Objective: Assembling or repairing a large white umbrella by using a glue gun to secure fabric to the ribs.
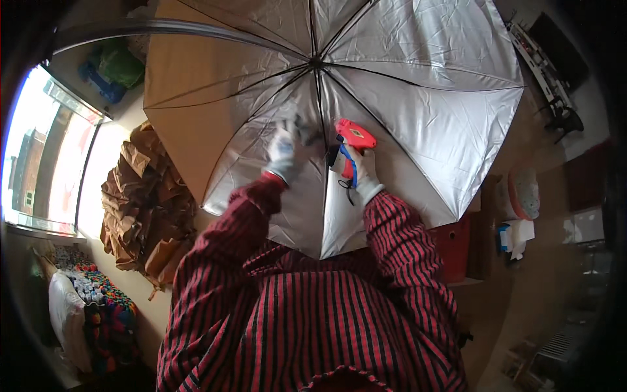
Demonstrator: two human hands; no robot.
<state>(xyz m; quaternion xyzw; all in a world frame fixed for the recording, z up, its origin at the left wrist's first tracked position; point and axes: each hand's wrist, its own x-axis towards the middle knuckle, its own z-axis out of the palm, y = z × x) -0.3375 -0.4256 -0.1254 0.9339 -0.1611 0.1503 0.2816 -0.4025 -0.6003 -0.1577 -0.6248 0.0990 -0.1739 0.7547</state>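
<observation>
Umbrella (366,91), silver on its inner side, lies spread open in front of the person, its dark ribs fanning from the hub and its metal pole (163,27) running off to the upper left. The right hand (367,171), in a pale glove, has its fingers wrapped round the handle of a red and blue tagging gun (356,134) — a dark loop hangs below it. The gloved left hand (283,149) is over the silver cloth near a rib, left of the gun; its fingers are blurred — one cannot tell whether they grip anything. Both sleeves are striped red and black. Crumpled brown paper (140,202) is heaped at the left, beside a bright window (39,157).
</observation>
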